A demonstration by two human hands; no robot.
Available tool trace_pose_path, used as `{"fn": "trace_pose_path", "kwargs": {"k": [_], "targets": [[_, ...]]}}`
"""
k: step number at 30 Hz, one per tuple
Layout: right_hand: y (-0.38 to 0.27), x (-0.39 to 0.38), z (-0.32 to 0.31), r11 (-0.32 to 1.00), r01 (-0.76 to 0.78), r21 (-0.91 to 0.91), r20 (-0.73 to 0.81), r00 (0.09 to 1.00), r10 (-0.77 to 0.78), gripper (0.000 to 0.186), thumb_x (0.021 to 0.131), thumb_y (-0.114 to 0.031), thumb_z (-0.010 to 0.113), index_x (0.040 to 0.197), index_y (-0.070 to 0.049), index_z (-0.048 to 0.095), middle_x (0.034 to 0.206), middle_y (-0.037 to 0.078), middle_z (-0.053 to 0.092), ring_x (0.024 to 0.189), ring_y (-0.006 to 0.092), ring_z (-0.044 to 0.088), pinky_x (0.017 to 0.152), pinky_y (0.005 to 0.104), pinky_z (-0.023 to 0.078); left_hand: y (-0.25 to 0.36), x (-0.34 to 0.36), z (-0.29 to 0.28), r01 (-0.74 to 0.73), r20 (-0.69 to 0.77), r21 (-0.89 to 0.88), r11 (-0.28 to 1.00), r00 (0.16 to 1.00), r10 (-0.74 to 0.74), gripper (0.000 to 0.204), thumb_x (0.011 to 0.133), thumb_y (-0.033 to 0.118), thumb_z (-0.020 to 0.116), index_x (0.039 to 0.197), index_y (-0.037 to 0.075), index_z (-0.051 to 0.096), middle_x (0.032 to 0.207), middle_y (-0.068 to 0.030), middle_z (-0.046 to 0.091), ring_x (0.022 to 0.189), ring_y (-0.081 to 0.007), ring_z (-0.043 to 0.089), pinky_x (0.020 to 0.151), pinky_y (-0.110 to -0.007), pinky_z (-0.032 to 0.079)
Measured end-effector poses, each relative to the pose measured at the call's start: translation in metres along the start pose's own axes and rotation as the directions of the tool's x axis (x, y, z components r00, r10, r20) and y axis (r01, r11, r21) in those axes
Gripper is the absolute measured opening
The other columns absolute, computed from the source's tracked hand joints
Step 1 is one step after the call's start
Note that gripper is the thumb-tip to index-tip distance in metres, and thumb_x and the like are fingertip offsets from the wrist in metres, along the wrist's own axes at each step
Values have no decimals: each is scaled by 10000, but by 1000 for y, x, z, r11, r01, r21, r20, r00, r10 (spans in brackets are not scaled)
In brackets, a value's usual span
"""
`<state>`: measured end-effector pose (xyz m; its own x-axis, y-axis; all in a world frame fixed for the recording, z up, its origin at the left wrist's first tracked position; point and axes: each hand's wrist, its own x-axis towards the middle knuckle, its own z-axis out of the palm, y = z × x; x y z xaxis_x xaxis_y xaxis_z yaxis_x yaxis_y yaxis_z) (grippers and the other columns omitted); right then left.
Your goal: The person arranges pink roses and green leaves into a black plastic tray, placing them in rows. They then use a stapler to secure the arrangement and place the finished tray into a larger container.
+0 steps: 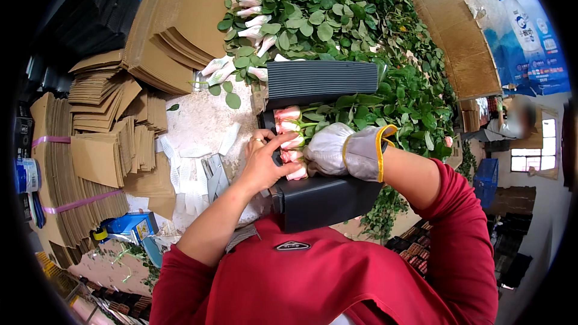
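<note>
Pink-and-cream roses (288, 125) lie in a row, heads to the left, between two dark shapes. Above them is a black ribbed block (322, 78); nearest my body is a smooth black block (328, 203). My left hand (263, 157), bare with a ring, has its thumb and index finger closed around a rose head. In a grey-white glove with yellow trim, my right hand (330, 149) is closed over the stems just right of the heads; its fingertips are hidden. Green leaves (397, 105) spread right of the roses.
Rose bunches with white-sleeved heads (250, 11) lie on the far side. Cardboard sheets (99, 159) are stacked at left, beside white mesh sleeves (191, 174) and a blue box (133, 227). A cardboard wall (460, 36) borders the right; a person (512, 121) is beyond it.
</note>
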<state>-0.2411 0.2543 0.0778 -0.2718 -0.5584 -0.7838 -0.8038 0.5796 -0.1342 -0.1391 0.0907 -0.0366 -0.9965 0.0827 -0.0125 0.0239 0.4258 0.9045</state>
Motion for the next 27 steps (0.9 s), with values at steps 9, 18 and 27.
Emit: {"fn": "trace_pose_path", "kwargs": {"k": [9,18,27], "targets": [[-17,-24,-31,982,-134,133,-233,959,163,263,839,-347,640,936,-119,730,901,134,721,831,343,699,705,445,566,-4,4,6,-12,-129,-53,999,992,5,547,644,291,857,1162,194,712,1069,-93,497,1044,-273,507,948,-387,430],[18,28,18,550,532,644,-684,723,102,336,1023,-190,409,1192,25,604,1117,195,653,955,272,663,816,402,576,-4,-1,12,-43,-145,-118,992,989,26,579,652,275,869,1202,239,691,1208,-144,475,1135,-330,511,1020,-412,420],[-33,-58,-31,984,-138,116,-764,620,177,336,811,-39,662,1145,-78,657,1095,139,699,934,308,698,794,390,570,-19,2,14,-46,-132,-129,991,991,28,574,663,265,866,1206,222,688,1286,-154,430,1196,-331,487,1047,-403,418]]}}
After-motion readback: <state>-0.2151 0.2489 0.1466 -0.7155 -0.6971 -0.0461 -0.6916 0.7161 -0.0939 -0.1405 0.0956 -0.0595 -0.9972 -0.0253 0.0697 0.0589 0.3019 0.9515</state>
